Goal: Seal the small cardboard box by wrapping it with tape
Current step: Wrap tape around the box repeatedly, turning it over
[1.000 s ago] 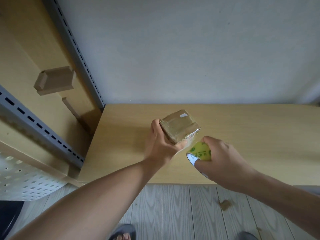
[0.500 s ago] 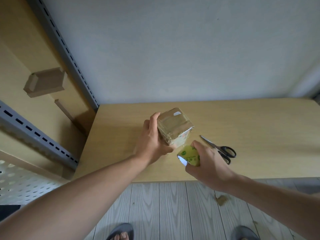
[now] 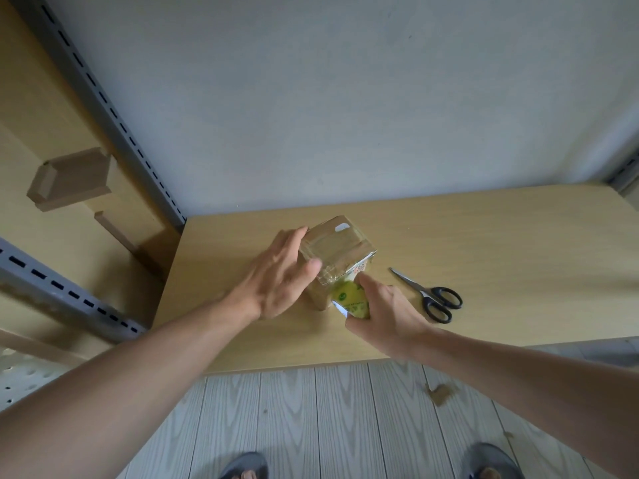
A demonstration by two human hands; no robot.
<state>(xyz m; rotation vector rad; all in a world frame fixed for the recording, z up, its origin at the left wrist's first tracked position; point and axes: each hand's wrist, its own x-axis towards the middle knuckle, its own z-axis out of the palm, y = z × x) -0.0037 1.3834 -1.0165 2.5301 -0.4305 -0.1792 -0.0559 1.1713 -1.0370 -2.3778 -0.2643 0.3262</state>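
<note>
Box position: small cardboard box [image 3: 337, 252] sits at mid-table [image 3: 501, 254], apparently resting on the surface, with one vertical corner turned toward the person. It is nearly cubic, so it has no marked long axis. Glossy tape already covers its top face.

Left hand [image 3: 280, 274]: fingers nearly straight and spread, laid flat against the box's left face. The thumb tip presses on the near top edge. This is a bracing contact, not a curled grasp.

Right hand [image 3: 383, 312]: fingers curled round the tape roll [image 3: 349, 299] (green-yellow core label). The roll is held at the box's near right corner, just beside it or touching. A short run of tape seems to bridge from the roll to that corner, but the join is too small to confirm.

Key relation: the box lies between the two hands, ahead of the right hand and to its left. Judgement: the next pass likely carries the roll round the near faces toward the left hand, which would have to lift clear or the tape will cross its fingers.

Scissors [image 3: 428, 293] lie on the table to the right of the right hand, close but apart from it, blades pointing away to the left.

Containers: the box is closed, contents unseen. An open cardboard piece [image 3: 69, 179] sits on the left shelf; I cannot tell whether it holds anything.
</note>
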